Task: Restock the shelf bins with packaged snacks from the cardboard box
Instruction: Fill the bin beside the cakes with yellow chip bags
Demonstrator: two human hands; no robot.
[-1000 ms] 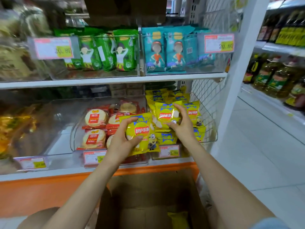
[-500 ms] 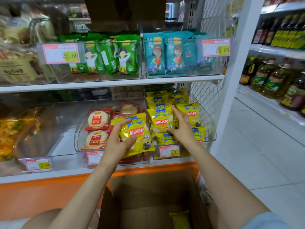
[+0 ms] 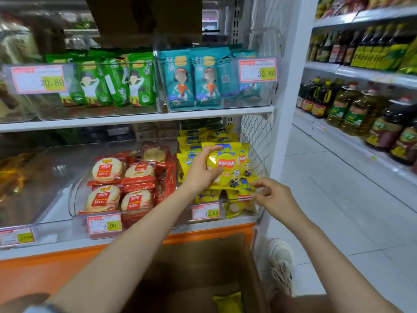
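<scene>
My left hand (image 3: 200,171) reaches forward, fingers clamped on one yellow chip bag (image 3: 224,164) above the right-end bin (image 3: 259,211); my right hand (image 3: 274,197) hovers beside, fingers loosely parted, empty.

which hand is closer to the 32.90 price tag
Left, though narrowly. The left hand holds a yellow chip bag just above the 32.90 price tag. The right hand is off to the tag's right, at the bin's front corner, fingers loosely curled.
</scene>
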